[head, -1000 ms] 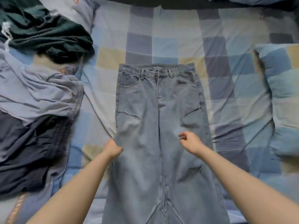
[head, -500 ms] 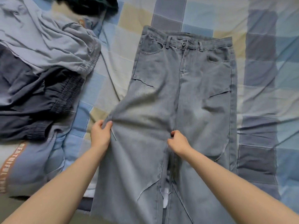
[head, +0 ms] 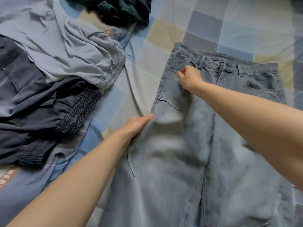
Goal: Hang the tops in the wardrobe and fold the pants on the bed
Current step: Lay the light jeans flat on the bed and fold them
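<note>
Since half a second ago the right hand (head: 190, 77) has left the crotch seam and travelled up across the light blue jeans (head: 180, 161) to the pocket just under the waistband, while the left hand (head: 136, 124) has slid a little higher along the outer seam of the same leg; the view has also swung left. The jeans lie face up and spread flat on the checked bedsheet (head: 164, 35), waistband away from the person, legs running out of the bottom of the view.

The step in hand looks like folding the jeans lengthwise — one leg over the other. To do it well, both hands should take the same outer edge, lift it together and carry it across so the side seams meet, then smooth out the slack fabric bunched between the hands.

The right arm reaches across the body, its fingers curled and pinching denim at the pocket edge. The left hand lies along the side seam, fingers straight and pointing up the leg, pressing on the cloth — whether the thumb is tucked under the edge cannot be told.

A grey garment (head: 68, 51), dark navy trousers (head: 41, 108) and a dark green garment (head: 118, 9) lie heaped to the left.
</note>
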A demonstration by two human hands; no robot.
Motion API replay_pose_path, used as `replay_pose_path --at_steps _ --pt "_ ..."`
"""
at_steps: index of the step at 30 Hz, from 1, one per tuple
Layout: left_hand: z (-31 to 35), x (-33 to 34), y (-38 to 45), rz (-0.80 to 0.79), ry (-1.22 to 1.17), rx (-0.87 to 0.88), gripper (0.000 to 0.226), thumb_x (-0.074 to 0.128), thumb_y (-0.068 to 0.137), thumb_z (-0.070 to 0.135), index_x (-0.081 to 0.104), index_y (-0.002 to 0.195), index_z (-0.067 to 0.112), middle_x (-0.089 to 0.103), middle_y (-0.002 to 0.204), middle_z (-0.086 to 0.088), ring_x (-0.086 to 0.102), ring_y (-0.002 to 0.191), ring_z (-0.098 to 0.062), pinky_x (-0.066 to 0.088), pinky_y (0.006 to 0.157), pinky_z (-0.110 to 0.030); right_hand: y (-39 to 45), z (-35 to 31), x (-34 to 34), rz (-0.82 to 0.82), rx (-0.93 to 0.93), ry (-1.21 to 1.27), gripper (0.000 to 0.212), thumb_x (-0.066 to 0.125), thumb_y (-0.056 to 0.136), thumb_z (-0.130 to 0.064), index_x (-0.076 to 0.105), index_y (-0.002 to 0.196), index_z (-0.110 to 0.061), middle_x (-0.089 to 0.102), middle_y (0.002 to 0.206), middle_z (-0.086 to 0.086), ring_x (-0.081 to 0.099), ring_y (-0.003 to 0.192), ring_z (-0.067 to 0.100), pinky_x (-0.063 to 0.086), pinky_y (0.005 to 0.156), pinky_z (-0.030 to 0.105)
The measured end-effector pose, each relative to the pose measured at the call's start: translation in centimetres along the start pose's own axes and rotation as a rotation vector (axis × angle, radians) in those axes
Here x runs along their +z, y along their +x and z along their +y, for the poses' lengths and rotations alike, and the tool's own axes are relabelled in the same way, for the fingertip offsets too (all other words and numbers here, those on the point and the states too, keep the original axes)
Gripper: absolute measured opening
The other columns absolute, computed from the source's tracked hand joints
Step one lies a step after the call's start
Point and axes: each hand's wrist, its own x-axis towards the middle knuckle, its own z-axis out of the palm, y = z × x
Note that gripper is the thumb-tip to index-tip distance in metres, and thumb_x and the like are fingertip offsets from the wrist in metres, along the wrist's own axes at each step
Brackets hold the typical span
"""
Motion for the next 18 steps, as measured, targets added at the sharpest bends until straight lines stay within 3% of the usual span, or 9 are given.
replay_pose_path --at_steps 2,4,6,8,9,11,13,14,18 --pt "0.3 0.3 0.9 -0.064 0.075 0.085 0.043 0.068 0.085 0.048 0.072 0.088 0.005 0.073 0.087 -0.011 0.066 0.072 -0.016 0.051 0.072 -0.028 2.1 -1.3 1.5 -0.023 0.043 0.107 0.042 0.046 0.098 -0.039 0.049 0.07 -0.008 0.067 0.092 0.023 0.068 0.081 0.038 0.056 0.077 0.048" --pt "0.3 0.7 1.8 -0.089 0.129 0.167 0.036 0.07 0.086 0.04 0.067 0.088 0.004 0.064 0.078 -0.01 0.056 0.07 -0.016 0.042 0.068 -0.029 3.8 -2.5 3.0 -0.051 0.091 0.119 0.049 0.048 0.094 -0.051 0.048 0.071 -0.007 0.063 0.1 0.023 0.067 0.088 0.04 0.056 0.078 0.052" --pt "0.0 1.0 2.5 -0.089 0.102 0.215 0.029 0.073 0.086 0.027 0.066 0.099 0.003 0.068 0.085 -0.007 0.059 0.075 -0.016 0.047 0.073 -0.029 5.1 -3.4 4.4 -0.069 0.147 0.005 0.063 0.05 0.088 -0.061 0.054 0.104 0.0 0.054 0.124 0.025 0.059 0.109 0.04 0.052 0.088 0.05" --pt "-0.5 1.4 2.9 -0.06 0.102 0.239 0.029 0.074 0.084 0.023 0.064 0.105 0.006 0.071 0.094 -0.01 0.061 0.081 -0.016 0.049 0.081 -0.031 5.9 -3.4 5.5 -0.057 0.224 -0.076 0.08 0.055 0.088 -0.054 0.031 0.138 0.003 0.041 0.141 0.025 0.048 0.123 0.04 0.045 0.097 0.044" --pt "-0.7 1.4 3.1 -0.055 0.104 0.247 0.03 0.075 0.084 0.025 0.064 0.104 0.005 0.071 0.093 -0.012 0.06 0.08 -0.017 0.048 0.081 -0.031 6.2 -3.2 6.3 -0.027 0.229 -0.101 0.075 0.056 0.091 -0.042 0.025 0.141 0.003 0.039 0.142 0.026 0.046 0.125 0.041 0.043 0.097 0.042" --pt "-1.0 1.3 3.3 -0.056 0.107 0.269 0.027 0.073 0.084 0.027 0.064 0.094 0.003 0.067 0.079 -0.01 0.054 0.07 -0.016 0.044 0.071 -0.029 6.5 -2.5 6.8 0.105 0.135 -0.162 0.049 0.049 0.094 -0.021 0.033 0.134 0.001 0.047 0.134 0.026 0.049 0.119 0.043 0.043 0.088 0.043" --pt "-0.5 0.6 3.6 0.057 0.176 0.341 0.021 0.066 0.088 0.023 0.058 0.071 0.014 0.054 0.061 0.004 0.046 0.061 -0.012 0.035 0.058 -0.021 6.5 -2.4 6.1 0.295 -0.037 -0.13 0.033 0.041 0.092 -0.014 0.039 0.123 -0.002 0.056 0.119 0.026 0.055 0.106 0.043 0.038 0.072 0.041" --pt "0.1 0.1 3.5 0.152 0.22 0.39 0.029 0.061 0.089 0.02 0.05 0.063 0.017 0.046 0.055 0.007 0.041 0.059 -0.013 0.03 0.053 -0.02 6.6 -2.8 5.1 0.391 -0.086 -0.079 0.031 0.038 0.092 -0.013 0.04 0.121 -0.003 0.058 0.113 0.025 0.056 0.1 0.043 0.034 0.068 0.04" --pt "3.7 -1.7 3.7 0.394 0.214 0.597 0.038 0.053 0.087 0.018 0.032 0.055 0.016 0.029 0.051 0.002 0.028 0.054 -0.016 0.023 0.049 -0.03 9.6 -6.5 1.3 0.554 -0.143 0.091 0.022 0.034 0.091 -0.011 0.038 0.112 -0.008 0.056 0.1 0.019 0.052 0.089 0.033 0.039 0.077 0.042"
